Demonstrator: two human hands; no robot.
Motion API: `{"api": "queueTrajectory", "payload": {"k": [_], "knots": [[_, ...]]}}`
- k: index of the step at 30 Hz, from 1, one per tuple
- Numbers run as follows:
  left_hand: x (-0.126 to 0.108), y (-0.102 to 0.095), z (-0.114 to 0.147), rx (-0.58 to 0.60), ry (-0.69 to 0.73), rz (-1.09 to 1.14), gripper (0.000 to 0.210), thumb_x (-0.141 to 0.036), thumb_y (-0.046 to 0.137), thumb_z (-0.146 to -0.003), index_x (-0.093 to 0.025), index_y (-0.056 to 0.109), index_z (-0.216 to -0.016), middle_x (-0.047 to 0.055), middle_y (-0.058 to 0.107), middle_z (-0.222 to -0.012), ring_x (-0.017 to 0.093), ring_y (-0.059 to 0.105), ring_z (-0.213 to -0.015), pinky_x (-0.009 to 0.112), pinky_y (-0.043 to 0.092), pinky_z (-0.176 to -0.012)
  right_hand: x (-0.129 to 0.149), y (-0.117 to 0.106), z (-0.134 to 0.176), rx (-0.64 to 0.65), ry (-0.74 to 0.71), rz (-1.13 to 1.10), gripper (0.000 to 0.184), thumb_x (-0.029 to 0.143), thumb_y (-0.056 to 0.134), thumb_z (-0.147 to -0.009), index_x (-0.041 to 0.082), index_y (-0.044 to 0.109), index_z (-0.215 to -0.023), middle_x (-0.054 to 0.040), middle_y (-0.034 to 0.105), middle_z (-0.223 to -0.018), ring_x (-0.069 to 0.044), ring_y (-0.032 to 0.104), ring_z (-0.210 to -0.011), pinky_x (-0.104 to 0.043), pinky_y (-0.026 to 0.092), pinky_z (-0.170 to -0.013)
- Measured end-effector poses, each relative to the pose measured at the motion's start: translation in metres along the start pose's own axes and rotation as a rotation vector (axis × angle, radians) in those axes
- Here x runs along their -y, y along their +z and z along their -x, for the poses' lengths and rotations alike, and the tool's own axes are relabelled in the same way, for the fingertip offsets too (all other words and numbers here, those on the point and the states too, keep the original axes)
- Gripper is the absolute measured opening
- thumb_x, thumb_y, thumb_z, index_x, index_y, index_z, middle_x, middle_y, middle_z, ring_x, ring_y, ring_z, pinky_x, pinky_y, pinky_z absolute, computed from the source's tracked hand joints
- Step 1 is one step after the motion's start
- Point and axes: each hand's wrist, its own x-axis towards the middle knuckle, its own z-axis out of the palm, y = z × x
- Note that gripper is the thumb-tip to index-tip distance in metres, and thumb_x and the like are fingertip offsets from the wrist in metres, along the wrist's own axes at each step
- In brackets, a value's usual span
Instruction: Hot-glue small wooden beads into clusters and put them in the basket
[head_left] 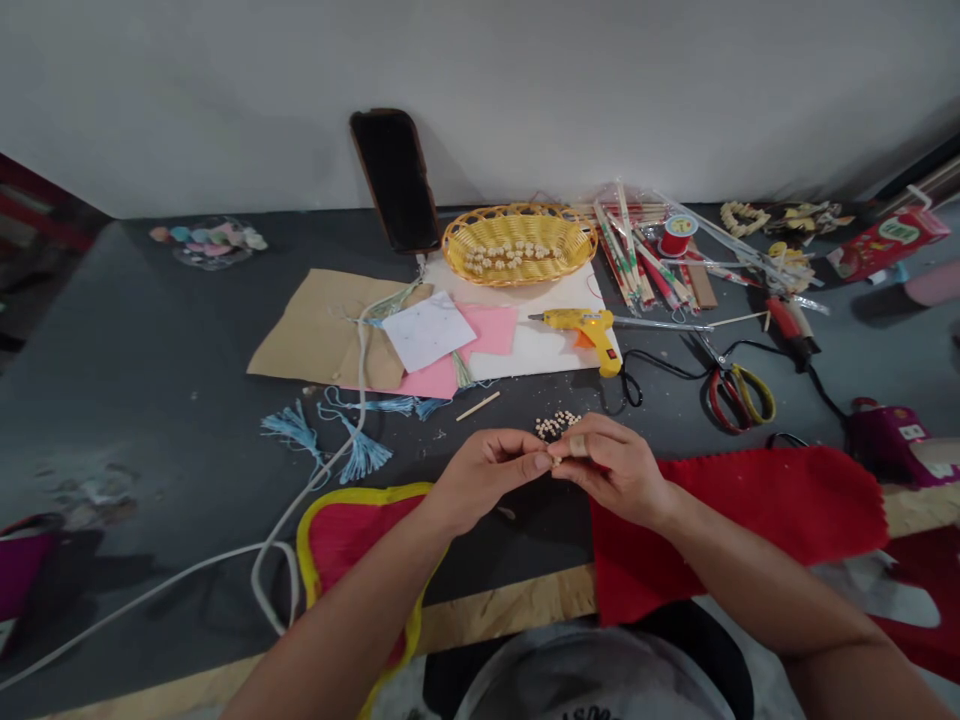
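Observation:
My left hand (491, 475) and my right hand (619, 468) meet over the dark table, fingertips pinched together. Between them are tiny cream-coloured beads (556, 461), partly covered by the fingers. A band that looks like tape is wrapped round a finger of my right hand. Just beyond the fingertips lies a small pile of loose cream beads (553, 424). Farther back, a yellow woven basket (457, 250) holds several clusters of similar beads. A yellow glue gun (592, 325) rests on a white sheet behind the pile, a clear glue stick sticking out of its rear.
Scissors (739, 395) and a red felt piece (757, 505) lie to the right. Blue tassels (365, 455), a white cable (289, 510) and a yellow-edged red cloth (352, 540) are on the left. A phone (396, 180) leans against the wall.

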Motion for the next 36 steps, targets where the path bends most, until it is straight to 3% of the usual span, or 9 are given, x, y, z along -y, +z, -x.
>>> {"api": "queueTrajectory", "payload": {"k": [4,10,17,25,36], "knots": [[0.0007,-0.0008,0.0005,0.012,0.019,0.059,0.021,-0.034,0.072,-0.076,-0.014,0.073,-0.081,0.001,0.067,-0.075,0.011,0.055,-0.07,0.022,0.04,-0.068,0.0025,-0.0005,0.0009,0.025,0.038,-0.029,0.029,0.022,0.071,-0.08,0.016,0.062,-0.107,-0.0071,0.067,-0.083,-0.016,0.063,-0.078,-0.027,0.057,-0.066],[0.0007,-0.0008,0.0006,0.026,0.022,0.003,0.022,-0.034,0.071,-0.078,-0.012,0.072,-0.077,0.0,0.063,-0.069,0.009,0.051,-0.067,0.021,0.037,-0.066,0.0035,0.0018,0.002,0.0,0.021,0.015,0.017,0.011,0.065,-0.082,0.017,0.062,-0.098,-0.0071,0.066,-0.084,-0.015,0.064,-0.081,-0.026,0.056,-0.072],[-0.0023,0.0013,-0.0002,-0.036,0.021,0.024,0.022,-0.034,0.076,-0.071,-0.013,0.071,-0.077,0.0,0.064,-0.07,0.01,0.052,-0.067,0.021,0.038,-0.066,0.0035,0.0003,0.0006,-0.026,-0.032,0.089,0.018,0.013,0.067,-0.08,0.019,0.06,-0.096,-0.0059,0.066,-0.081,-0.016,0.064,-0.077,-0.028,0.056,-0.07],[-0.0008,-0.0021,0.0007,0.043,0.062,-0.007,0.022,-0.034,0.071,-0.077,-0.013,0.072,-0.081,0.002,0.064,-0.077,0.011,0.053,-0.073,0.023,0.04,-0.071,0.0009,-0.0001,0.001,0.003,-0.032,0.142,0.015,0.015,0.067,-0.08,0.017,0.062,-0.094,-0.0074,0.067,-0.082,-0.017,0.064,-0.077,-0.029,0.056,-0.069],[0.0027,-0.0038,0.0002,0.015,0.018,0.014,0.02,-0.033,0.074,-0.074,-0.013,0.071,-0.077,0.0,0.063,-0.073,0.01,0.051,-0.068,0.022,0.038,-0.067,-0.0028,0.001,0.0043,0.0,-0.025,0.103,0.023,0.021,0.069,-0.082,0.018,0.063,-0.103,-0.0077,0.068,-0.086,-0.017,0.065,-0.081,-0.029,0.058,-0.072]]}}
